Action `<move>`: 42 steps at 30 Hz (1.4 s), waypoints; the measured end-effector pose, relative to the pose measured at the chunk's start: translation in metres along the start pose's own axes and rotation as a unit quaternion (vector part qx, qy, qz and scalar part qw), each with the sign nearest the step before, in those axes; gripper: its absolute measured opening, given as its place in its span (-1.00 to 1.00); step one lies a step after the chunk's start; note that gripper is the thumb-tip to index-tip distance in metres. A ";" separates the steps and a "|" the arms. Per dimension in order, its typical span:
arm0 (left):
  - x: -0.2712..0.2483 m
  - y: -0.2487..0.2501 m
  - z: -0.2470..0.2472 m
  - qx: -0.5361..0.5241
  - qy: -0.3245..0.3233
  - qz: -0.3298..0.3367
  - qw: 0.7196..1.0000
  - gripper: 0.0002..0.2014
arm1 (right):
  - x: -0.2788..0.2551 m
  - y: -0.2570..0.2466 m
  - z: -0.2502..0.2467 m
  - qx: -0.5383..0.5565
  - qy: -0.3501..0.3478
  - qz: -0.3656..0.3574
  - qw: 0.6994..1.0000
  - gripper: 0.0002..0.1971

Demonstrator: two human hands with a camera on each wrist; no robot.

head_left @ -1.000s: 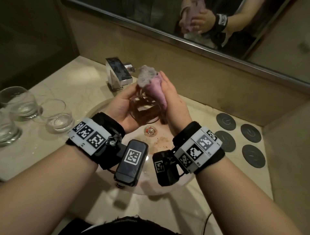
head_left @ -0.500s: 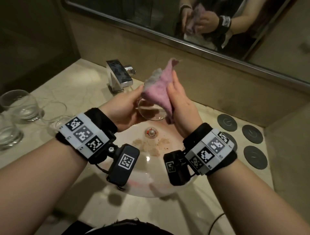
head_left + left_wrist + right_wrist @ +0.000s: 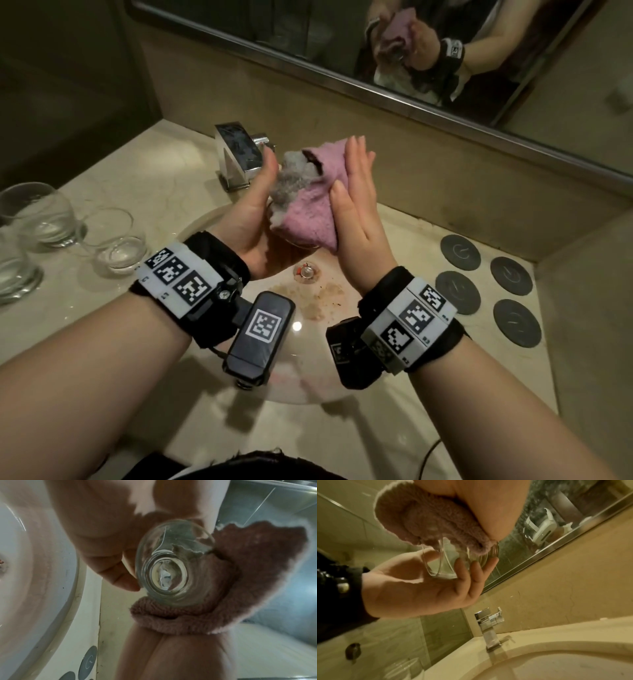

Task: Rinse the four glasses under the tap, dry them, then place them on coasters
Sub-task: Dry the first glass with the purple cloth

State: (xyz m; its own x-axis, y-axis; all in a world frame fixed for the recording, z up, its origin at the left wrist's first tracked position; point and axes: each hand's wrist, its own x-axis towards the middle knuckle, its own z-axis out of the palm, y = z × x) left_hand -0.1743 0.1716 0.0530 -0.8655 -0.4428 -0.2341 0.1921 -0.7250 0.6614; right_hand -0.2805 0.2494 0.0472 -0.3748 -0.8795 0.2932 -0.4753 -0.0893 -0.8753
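A clear stemless glass [image 3: 171, 566] is held over the sink, its thick base toward my left wrist. My left hand [image 3: 253, 212] cups it from the left, fingers under the bowl [image 3: 453, 563] and thumb on the far side. A pink cloth with a grey side [image 3: 308, 205] covers the glass's mouth and right side. My right hand [image 3: 356, 205] holds the cloth against the glass, fingers straight behind it and thumb pinching it in front. In the head view the cloth hides most of the glass. Three more glasses [image 3: 41, 216] [image 3: 116, 240] [image 3: 13, 270] stand on the counter at the left.
Several dark round coasters [image 3: 460, 252] lie on the counter right of the sink [image 3: 191, 236]. A square chrome tap [image 3: 236, 154] stands behind my hands, with no water running. A mirror [image 3: 274, 34] runs along the back wall. The basin has brownish stains near the drain [image 3: 306, 272].
The cloth has gone from bunched at the glass's mouth to draped over its mouth and right side. My right hand has turned flatter against it. Both hands stay over the sink.
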 end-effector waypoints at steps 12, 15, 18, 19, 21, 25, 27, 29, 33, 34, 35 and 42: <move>0.005 0.006 -0.004 0.023 0.045 -0.043 0.998 -0.14 | 0.009 0.010 -0.007 0.180 -0.037 0.161 0.970 -0.36; 0.006 0.005 0.000 -0.011 0.017 -0.044 0.999 -0.09 | -0.003 0.017 -0.004 0.101 -0.066 0.050 0.991 -0.30; 0.004 0.004 0.003 -0.026 -0.019 -0.038 0.999 -0.19 | -0.005 0.019 -0.003 0.118 -0.052 0.029 0.991 -0.30; 0.004 0.005 0.003 -0.015 -0.026 -0.041 0.999 -0.23 | -0.004 0.018 -0.004 0.146 -0.044 0.046 0.987 -0.32; 0.003 0.006 0.000 0.067 -0.035 -0.039 0.996 -0.19 | 0.000 0.014 -0.008 0.223 -0.027 0.097 0.970 -0.40; 0.004 0.012 -0.008 0.220 -0.018 -0.025 0.975 0.18 | 0.011 0.010 -0.019 0.232 -0.013 0.164 0.959 -0.54; 0.002 0.015 -0.010 0.247 -0.033 -0.024 0.968 0.17 | 0.014 0.008 -0.026 0.163 -0.043 0.163 0.972 -0.66; 0.001 0.015 -0.009 0.261 -0.033 -0.026 0.964 0.12 | 0.016 0.002 -0.032 0.138 -0.061 0.149 0.977 -0.74; 0.003 0.012 -0.009 0.225 0.036 -0.051 0.972 0.25 | 0.018 0.005 -0.031 0.095 -0.063 0.135 0.984 -0.77; 0.003 0.012 -0.009 0.204 0.055 -0.055 0.976 0.24 | 0.016 0.006 -0.030 0.096 -0.058 0.140 0.984 -0.73; 0.004 0.012 -0.009 0.184 0.074 -0.058 0.978 0.20 | 0.012 0.007 -0.029 0.098 -0.050 0.145 0.983 -0.73; -0.001 0.018 -0.008 0.080 0.147 -0.053 0.984 -0.29 | -0.008 0.008 -0.020 0.099 -0.059 0.075 0.991 -0.75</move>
State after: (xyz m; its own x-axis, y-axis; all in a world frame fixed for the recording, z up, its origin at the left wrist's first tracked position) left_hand -0.1665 0.1546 0.0592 -0.7008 -0.5200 -0.4883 0.0118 -0.6929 0.7209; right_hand -0.2972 0.2649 0.0453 -0.3283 -0.9371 0.1184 -0.2527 -0.0336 -0.9670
